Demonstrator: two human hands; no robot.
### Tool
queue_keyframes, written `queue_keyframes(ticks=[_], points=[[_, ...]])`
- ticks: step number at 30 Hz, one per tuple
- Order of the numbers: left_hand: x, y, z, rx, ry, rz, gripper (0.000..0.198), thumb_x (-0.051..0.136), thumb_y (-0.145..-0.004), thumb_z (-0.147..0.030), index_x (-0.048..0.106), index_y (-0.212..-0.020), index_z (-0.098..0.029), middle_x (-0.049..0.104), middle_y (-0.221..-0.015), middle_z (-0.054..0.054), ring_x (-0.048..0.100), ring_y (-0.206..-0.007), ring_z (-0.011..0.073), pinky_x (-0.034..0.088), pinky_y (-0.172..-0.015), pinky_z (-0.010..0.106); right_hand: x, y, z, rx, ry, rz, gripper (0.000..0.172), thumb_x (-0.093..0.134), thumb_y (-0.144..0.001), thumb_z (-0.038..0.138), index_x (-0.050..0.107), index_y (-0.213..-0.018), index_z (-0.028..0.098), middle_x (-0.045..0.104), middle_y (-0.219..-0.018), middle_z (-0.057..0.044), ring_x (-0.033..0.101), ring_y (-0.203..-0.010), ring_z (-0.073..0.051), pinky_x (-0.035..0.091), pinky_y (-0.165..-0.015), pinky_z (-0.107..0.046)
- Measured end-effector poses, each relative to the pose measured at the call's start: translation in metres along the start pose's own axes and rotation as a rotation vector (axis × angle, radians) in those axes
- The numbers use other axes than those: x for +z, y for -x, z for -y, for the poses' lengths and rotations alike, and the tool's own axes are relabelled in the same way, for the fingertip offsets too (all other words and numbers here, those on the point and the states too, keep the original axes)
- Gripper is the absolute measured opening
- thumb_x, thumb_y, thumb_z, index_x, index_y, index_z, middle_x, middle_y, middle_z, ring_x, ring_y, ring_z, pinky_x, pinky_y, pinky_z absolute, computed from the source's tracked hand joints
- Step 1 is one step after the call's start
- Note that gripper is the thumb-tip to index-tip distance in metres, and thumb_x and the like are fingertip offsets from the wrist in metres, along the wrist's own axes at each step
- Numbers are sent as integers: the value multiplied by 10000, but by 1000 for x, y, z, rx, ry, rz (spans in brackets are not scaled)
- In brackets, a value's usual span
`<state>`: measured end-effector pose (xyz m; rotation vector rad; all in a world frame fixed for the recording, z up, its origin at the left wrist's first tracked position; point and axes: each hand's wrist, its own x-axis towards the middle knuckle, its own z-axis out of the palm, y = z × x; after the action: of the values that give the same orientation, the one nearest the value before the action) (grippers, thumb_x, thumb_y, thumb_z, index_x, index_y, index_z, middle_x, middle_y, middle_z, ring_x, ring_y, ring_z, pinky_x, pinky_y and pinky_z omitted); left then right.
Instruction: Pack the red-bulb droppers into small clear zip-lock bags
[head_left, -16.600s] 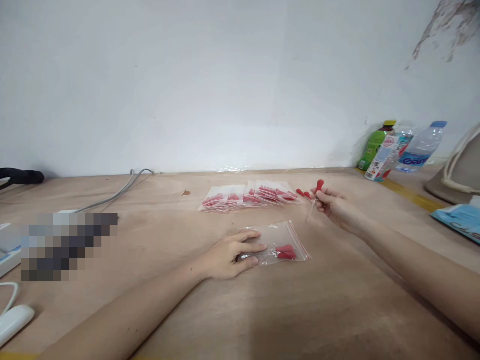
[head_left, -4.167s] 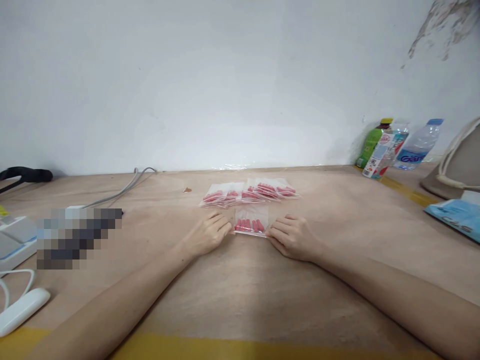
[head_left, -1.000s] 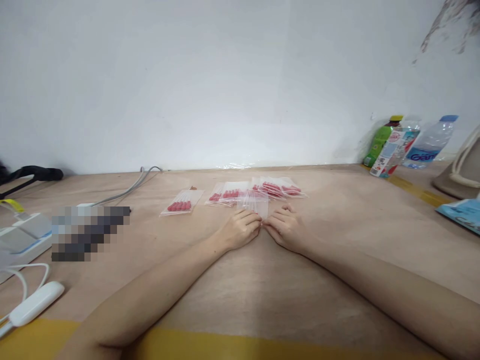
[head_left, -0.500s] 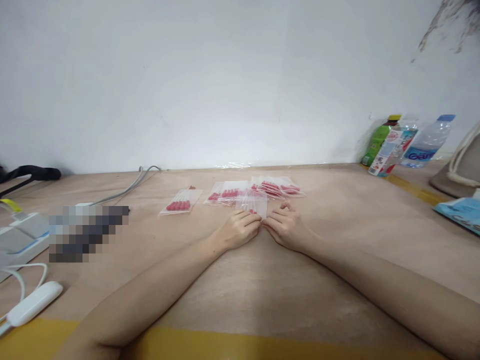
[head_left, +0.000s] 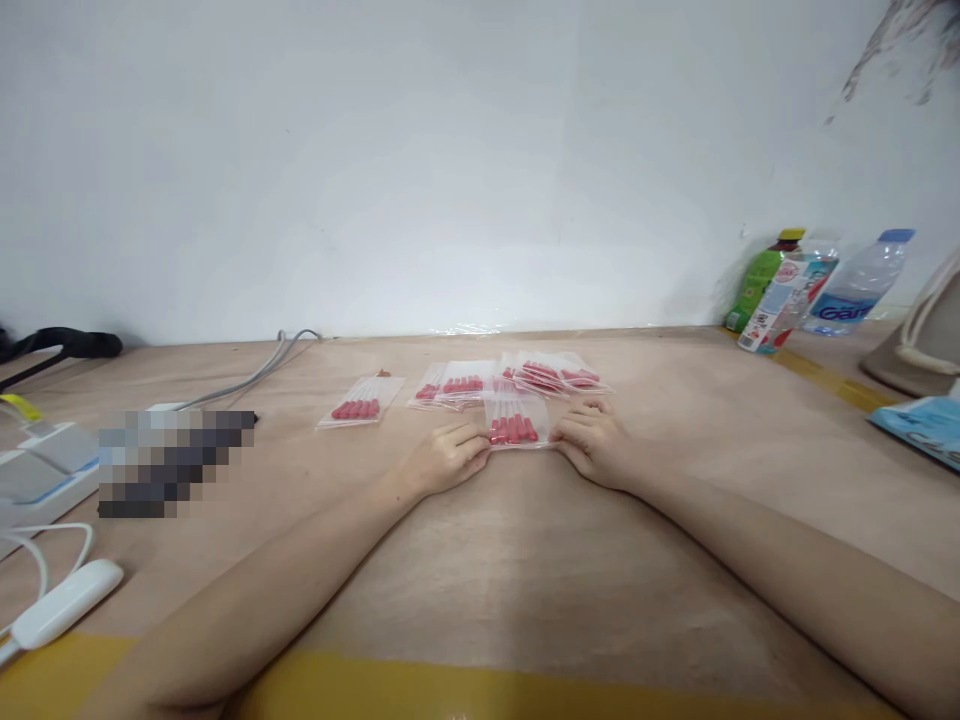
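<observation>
A small clear plastic bag [head_left: 517,408] holding several red-ended sticks lies between my two hands. Its red ends [head_left: 513,431] point toward me. The fingers of my left hand [head_left: 448,457] are closed on the bag's near left corner. At the near right corner, my right hand [head_left: 598,445] has its fingertips pinched on the edge. Just behind, touching or overlapping the far side of this bag, lie more filled bags in a loose row: a left group [head_left: 461,383] and a right group [head_left: 551,372]. Another filled bag [head_left: 358,408] lies apart to the left.
At left are a white power strip [head_left: 64,465], a pixelated dark object [head_left: 180,465], cables and a white inline switch [head_left: 69,605]. Bottles [head_left: 855,290] and a drink carton [head_left: 780,300] stand back right, near a blue packet [head_left: 922,430] and a drawstring bag [head_left: 911,340]. A wall closes the back.
My hands have moved apart, left hand leftward and right hand rightward, from the middle of the bag's near edge to its corners. The red ends are now uncovered.
</observation>
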<state>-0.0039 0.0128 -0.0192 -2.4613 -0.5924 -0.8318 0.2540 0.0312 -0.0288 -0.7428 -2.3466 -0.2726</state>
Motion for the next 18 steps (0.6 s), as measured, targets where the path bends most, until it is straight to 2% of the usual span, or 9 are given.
queue_keyframes(ticks=[4,8,13,18], points=[[-1,-2,-3,42,-48,27,169,432,-868,-155,583,-791,-149,656,-787,49,619,-688,138,502,-628,242,0,0,4,-31,51,-43,81,506,-798,188,574,-755,188,618,-699,-12,537,-733,-150,302,-774,-328],[-4,-7,-6,81,-88,58,203,417,-879,-156,575,-751,-144,633,-702,42,600,-619,143,481,-565,250,5,-8,20,-160,143,-117,115,492,-826,219,603,-803,200,635,-754,-26,521,-766,-154,300,-765,-326],[-2,-11,-10,79,-99,51,200,408,-896,-170,564,-776,-134,623,-706,44,596,-632,143,487,-575,250,16,-23,39,-261,266,-170,185,453,-847,159,609,-751,186,609,-692,-15,476,-694,-128,279,-718,-323],[1,-11,-12,78,-78,27,192,409,-902,-168,553,-784,-125,620,-716,49,596,-635,145,496,-583,252,20,-28,42,-335,304,-241,209,470,-830,118,586,-662,162,570,-619,4,442,-663,-115,260,-688,-323]])
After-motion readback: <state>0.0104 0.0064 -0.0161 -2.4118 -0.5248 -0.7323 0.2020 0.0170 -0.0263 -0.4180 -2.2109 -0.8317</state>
